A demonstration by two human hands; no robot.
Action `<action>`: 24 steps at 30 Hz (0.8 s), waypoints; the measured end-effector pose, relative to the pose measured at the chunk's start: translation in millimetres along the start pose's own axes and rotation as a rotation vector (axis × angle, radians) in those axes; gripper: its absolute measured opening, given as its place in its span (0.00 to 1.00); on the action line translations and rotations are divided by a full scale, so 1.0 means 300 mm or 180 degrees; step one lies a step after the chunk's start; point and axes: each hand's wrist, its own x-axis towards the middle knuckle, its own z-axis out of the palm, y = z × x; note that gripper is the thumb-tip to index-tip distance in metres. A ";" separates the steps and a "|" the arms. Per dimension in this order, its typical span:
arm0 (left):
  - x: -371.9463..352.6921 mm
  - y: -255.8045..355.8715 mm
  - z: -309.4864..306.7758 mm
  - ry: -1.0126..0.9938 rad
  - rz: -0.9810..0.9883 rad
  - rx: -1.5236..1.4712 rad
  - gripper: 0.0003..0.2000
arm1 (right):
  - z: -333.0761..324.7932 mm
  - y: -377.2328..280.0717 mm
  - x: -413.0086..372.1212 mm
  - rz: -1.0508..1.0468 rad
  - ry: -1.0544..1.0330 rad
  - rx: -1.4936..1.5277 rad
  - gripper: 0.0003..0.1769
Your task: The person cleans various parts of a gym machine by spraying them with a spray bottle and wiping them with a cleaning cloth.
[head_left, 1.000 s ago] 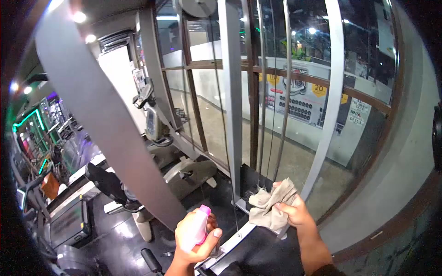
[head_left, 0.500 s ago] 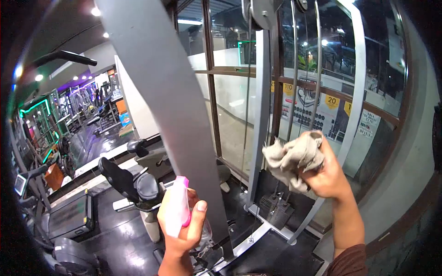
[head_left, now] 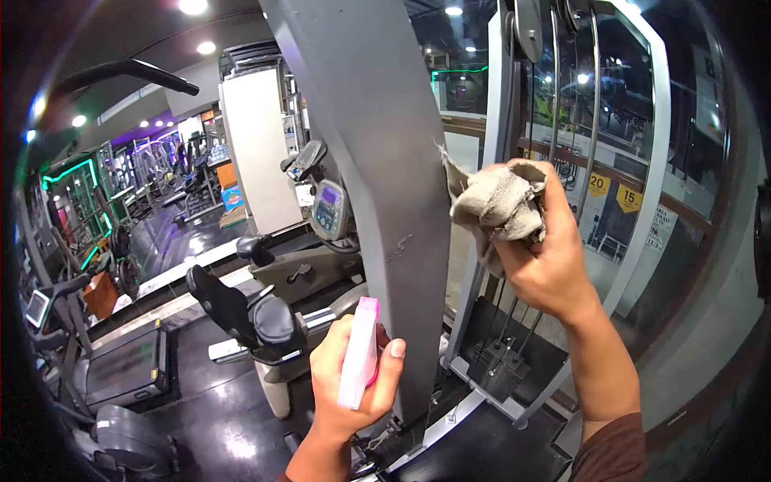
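My left hand (head_left: 341,381) is wrapped round a spray bottle, whose pink-and-white spray head (head_left: 361,353) points up and away from me; the bottle's body is mostly hidden. In my right hand (head_left: 554,265) is a crumpled greyish-beige cloth (head_left: 494,201), bunched up with a frayed corner sticking out to the left. Cloth and hand are raised beside the broad grey upright (head_left: 385,161) of a gym machine, and the cloth overlaps the upright's right edge in this view. Scuff marks show on the upright's face, left of the cloth.
Right of the upright stands a light-grey cable frame (head_left: 660,120) with guide rods and a weight stack (head_left: 502,361). A recumbent exercise bike (head_left: 273,321) and a treadmill (head_left: 120,365) are at left. A black bar handle (head_left: 152,72) juts in at upper left. Windows line the back right.
My view has turned left, so the upright and bike appear further right. My right hand has raised the cloth closer to the upright; my left hand still holds the spray bottle.
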 end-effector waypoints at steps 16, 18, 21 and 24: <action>-0.040 -0.047 -0.101 -0.0103 0.0210 0.0004 0.10 | 0.347 0.100 -0.121 -0.0709 0.0894 -0.2060 0.36; -0.045 -0.049 -0.109 -0.0116 0.0234 0.0009 0.10 | 0.361 0.141 -0.266 -0.0589 0.0711 -0.2060 0.42; -0.050 -0.038 -0.103 -0.0098 0.0216 -0.0066 0.10 | 0.338 0.147 -0.464 -0.0036 0.0092 -0.1816 0.46; -0.049 -0.013 -0.102 -0.0148 0.0182 -0.0108 0.10 | 0.294 0.164 -0.529 0.0117 -0.0174 -0.1671 0.38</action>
